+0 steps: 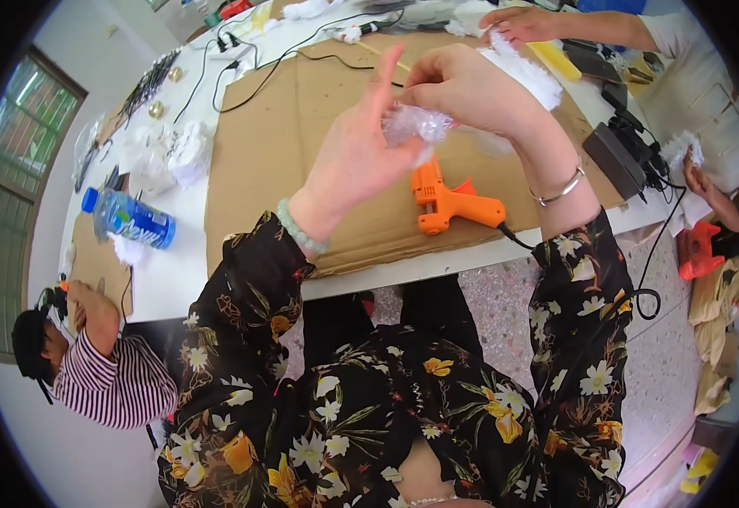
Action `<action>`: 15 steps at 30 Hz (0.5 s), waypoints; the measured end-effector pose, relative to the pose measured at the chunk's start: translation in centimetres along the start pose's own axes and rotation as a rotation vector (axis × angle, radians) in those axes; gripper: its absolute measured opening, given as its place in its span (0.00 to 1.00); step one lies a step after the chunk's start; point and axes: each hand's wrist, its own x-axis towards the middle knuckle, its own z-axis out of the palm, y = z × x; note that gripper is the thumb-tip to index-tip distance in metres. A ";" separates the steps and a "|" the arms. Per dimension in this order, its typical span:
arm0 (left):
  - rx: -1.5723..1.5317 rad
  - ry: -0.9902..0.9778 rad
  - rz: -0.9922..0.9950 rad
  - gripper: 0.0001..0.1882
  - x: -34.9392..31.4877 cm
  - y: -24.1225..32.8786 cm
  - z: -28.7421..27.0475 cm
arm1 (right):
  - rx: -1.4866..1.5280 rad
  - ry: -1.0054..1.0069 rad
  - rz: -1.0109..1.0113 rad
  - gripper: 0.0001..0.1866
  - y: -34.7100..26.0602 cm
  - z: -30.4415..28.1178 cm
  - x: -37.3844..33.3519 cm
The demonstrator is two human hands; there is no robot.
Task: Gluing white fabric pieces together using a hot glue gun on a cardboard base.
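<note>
Crinkled clear plastic film (420,125) is bunched between my two hands, above the cardboard. My left hand (348,152) holds it between the thumb and the fingers, with one finger pointing up. From the right, my right hand (475,89) bends over the film with its fingers pinched together close to my left fingers. What that pinch holds is hidden. Below my hands an orange glue gun (454,201) lies on the cardboard sheet (285,169), its black cord running to the right.
At the left stand a blue-capped water bottle (132,218) and white fluffy material (188,154). Black cables cross the far table. A co-worker's hand (517,25) touches white fluff (526,76) at far right. Another person (102,364) sits at left. A dark grey box (615,161) stands right.
</note>
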 end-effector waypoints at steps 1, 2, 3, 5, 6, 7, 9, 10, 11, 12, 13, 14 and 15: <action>0.006 0.014 -0.010 0.47 -0.5 -0.3 -0.7 | 0.001 -0.015 -0.010 0.13 -0.5 0.6 0.4; -0.042 0.026 -0.064 0.44 -0.8 -0.9 -1.6 | 0.066 0.021 -0.055 0.16 -1.0 1.1 0.7; -0.091 0.039 -0.116 0.41 -1.2 -1.2 -2.2 | 0.132 0.057 -0.099 0.18 -1.4 1.5 0.9; -0.286 0.127 -0.139 0.39 -1.8 -1.0 -2.9 | 0.184 0.124 -0.093 0.22 -1.9 2.2 0.9; -0.487 0.204 -0.148 0.36 -2.1 -0.9 -3.3 | 0.232 0.207 -0.079 0.27 -2.0 2.4 0.7; -0.486 0.207 -0.149 0.36 -2.0 -1.3 -3.5 | 0.233 0.203 -0.081 0.27 -1.4 2.5 0.3; -0.572 0.327 -0.238 0.33 -2.7 -1.5 -5.1 | 0.336 0.084 -0.043 0.34 -0.5 3.5 0.0; -0.563 0.346 -0.240 0.33 -3.1 -1.4 -5.4 | 0.338 0.067 -0.054 0.34 -0.1 4.4 -0.1; -0.676 0.402 -0.247 0.31 -3.2 -1.2 -5.2 | 0.392 -0.038 -0.005 0.34 0.5 5.1 -0.4; -0.790 0.459 -0.252 0.30 -3.3 -1.1 -5.1 | 0.444 -0.144 0.044 0.34 0.8 5.9 -0.5; -0.784 0.473 -0.250 0.30 -3.7 -1.3 -5.2 | 0.443 -0.156 0.036 0.34 1.0 6.8 -0.7; -0.824 0.476 -0.275 0.28 -4.2 -1.7 -5.3 | 0.480 -0.180 0.051 0.32 1.0 7.8 -0.8; -0.863 0.480 -0.300 0.27 -4.6 -1.9 -5.4 | 0.517 -0.205 0.067 0.30 0.7 8.5 -0.8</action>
